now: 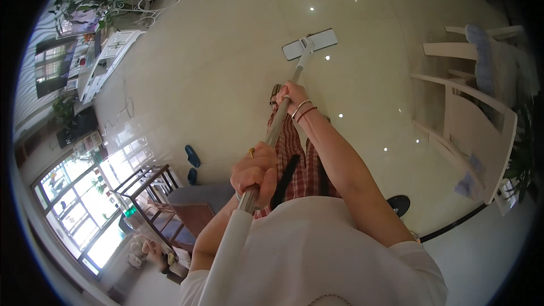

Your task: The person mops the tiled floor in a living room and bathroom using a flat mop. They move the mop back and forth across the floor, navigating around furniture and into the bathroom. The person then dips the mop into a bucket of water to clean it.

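Note:
A flat mop with a long pole runs from beside my left shoulder forward to the floor. Its flat white rectangular head lies on the shiny cream tiles ahead of my feet. My left hand is wrapped round the pole near my chest, just above the thick white grip section. Farther down the pole, my right hand is closed round the metal shaft, a bracelet and red cord at its wrist. Both hands hold the same mop.
A pale wooden chair stands on the right. At the left are a white cabinet, a plant stand with leafy plants, and a cable on the floor. Blue slippers lie near a dark-framed chair. A round black object sits behind my right arm.

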A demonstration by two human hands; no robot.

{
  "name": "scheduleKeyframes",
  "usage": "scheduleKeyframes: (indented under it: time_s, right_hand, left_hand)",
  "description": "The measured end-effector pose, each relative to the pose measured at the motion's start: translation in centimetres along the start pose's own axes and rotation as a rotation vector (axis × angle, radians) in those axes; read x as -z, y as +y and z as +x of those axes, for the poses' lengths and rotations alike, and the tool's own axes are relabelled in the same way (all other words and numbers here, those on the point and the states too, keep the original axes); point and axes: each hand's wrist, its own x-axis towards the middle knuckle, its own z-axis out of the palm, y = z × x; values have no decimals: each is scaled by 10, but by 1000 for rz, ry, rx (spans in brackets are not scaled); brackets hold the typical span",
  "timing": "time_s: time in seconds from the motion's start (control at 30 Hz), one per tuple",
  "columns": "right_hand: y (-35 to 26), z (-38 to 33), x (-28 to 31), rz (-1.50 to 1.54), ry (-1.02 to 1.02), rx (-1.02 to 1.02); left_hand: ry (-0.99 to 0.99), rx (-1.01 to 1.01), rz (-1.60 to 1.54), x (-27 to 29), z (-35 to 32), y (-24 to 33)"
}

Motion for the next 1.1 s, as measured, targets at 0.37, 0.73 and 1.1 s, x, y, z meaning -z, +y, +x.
scheduleKeyframes:
  time_s: [0.37,0.73,1.1]
  right_hand:
    - [-34,52,-58,-8,8,-44]
    - [-130,141,-136,-42,-121,-90]
    - [-255,219,-254,97,-192,-224]
  left_hand:
    - [182,23,63,30,52,-36]
    - [79,-98,154,39,158,-107]
    - [0,-116,78,81,337,-174]
